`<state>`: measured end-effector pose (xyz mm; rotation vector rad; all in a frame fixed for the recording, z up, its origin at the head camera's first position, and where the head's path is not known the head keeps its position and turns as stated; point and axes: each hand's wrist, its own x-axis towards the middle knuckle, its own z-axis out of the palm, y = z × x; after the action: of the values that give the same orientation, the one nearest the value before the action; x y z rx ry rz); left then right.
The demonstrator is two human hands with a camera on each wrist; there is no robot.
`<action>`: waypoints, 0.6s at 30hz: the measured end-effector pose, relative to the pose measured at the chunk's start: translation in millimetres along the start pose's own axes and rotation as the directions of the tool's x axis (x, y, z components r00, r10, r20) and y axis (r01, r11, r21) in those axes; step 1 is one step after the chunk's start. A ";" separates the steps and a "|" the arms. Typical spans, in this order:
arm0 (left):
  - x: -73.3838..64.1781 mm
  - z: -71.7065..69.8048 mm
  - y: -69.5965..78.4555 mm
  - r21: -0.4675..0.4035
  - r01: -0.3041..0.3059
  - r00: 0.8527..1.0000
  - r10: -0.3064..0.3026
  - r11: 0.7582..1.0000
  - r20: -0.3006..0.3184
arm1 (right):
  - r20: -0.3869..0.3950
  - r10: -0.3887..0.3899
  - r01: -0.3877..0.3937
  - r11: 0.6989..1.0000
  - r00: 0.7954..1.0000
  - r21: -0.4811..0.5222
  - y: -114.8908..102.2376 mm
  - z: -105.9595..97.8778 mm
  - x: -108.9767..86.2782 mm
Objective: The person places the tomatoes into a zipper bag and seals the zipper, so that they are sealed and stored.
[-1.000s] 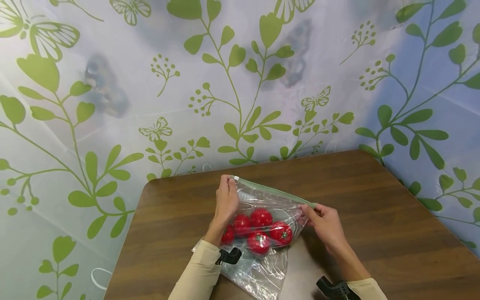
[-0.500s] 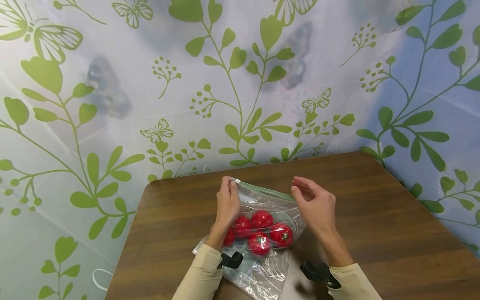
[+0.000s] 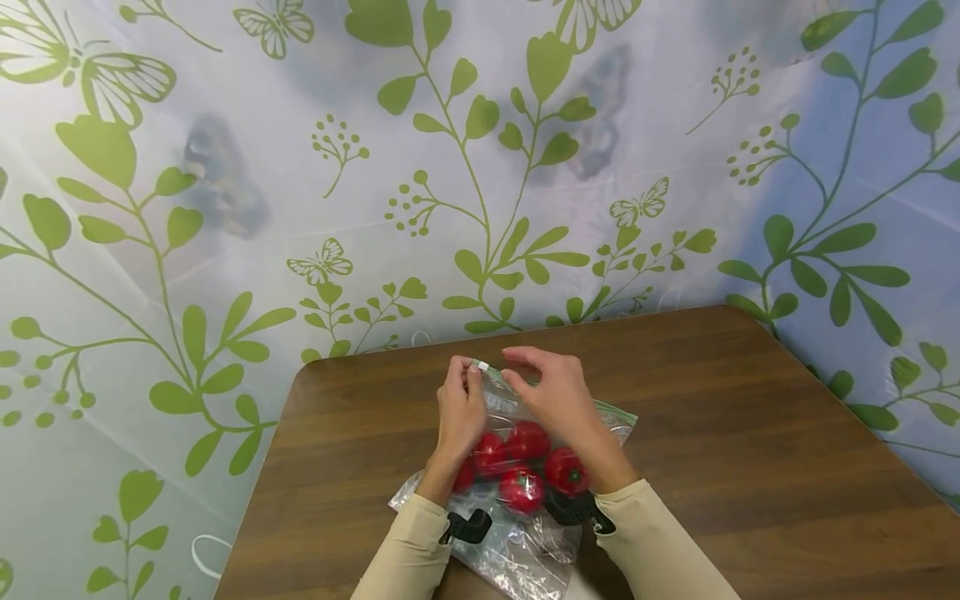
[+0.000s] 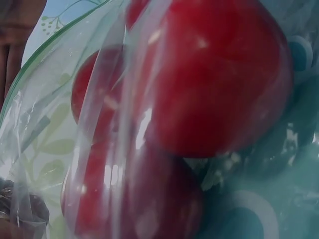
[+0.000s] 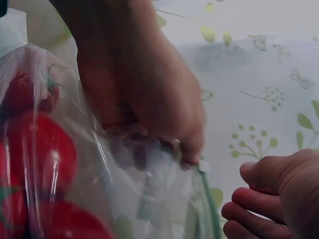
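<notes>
A clear zip bag (image 3: 619, 423) with a green zip edge holds several red tomatoes (image 3: 522, 490). Its upper left corner is gripped by my left hand (image 3: 461, 412), thumb against the plastic beside the white slider (image 3: 483, 366). Over the bag's top edge hovers my right hand (image 3: 558, 392), its thumb and fingers spread apart close to the slider. In the right wrist view a gap separates the right hand (image 5: 279, 194) from the green zip edge (image 5: 208, 199). Tomatoes (image 4: 219, 74) seen through the plastic fill most of the left wrist view.
Under the tomatoes, clear crinkled plastic (image 3: 517, 550) spreads over the brown wooden table (image 3: 360, 417). A pale curtain (image 3: 315, 67) with green leaves and butterflies hangs behind the table. A black wrist camera (image 3: 468, 527) sits on the left wrist.
My right hand has let go of the bag's right corner and moved left along the zip edge toward the slider. The left hand keeps its grip on the left corner.
</notes>
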<state>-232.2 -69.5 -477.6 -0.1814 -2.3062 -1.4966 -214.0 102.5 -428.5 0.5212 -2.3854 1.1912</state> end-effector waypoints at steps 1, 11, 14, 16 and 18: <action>-0.2 -0.2 0.1 -0.005 -0.005 1.000 0.005 1.000 0.002 | 0.010 -0.006 0.006 1.000 1.000 -0.010 -1.0 4.0 2.8; -1.5 3.0 -0.1 0.005 -0.080 0.997 0.080 0.997 -0.006 | -0.036 -0.003 0.002 1.000 0.999 -0.030 -1.5 35.9 15.0; -2.4 3.5 0.0 0.006 -0.089 0.996 0.089 0.996 -0.009 | -0.037 0.015 -0.016 1.000 0.999 -0.026 -2.2 38.8 14.9; -2.7 3.6 0.6 0.009 -0.091 0.996 0.091 0.996 -0.018 | -0.039 0.026 -0.026 0.999 0.999 -0.020 -2.4 39.5 14.6; -2.8 3.7 1.1 0.010 -0.093 0.995 0.093 0.996 -0.028 | -0.043 0.031 -0.032 0.999 0.999 -0.013 -2.3 40.0 14.2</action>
<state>-230.2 -65.4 -479.1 -0.2602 -2.2493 -1.4343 -232.9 66.6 -441.4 0.4503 -2.3718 1.1871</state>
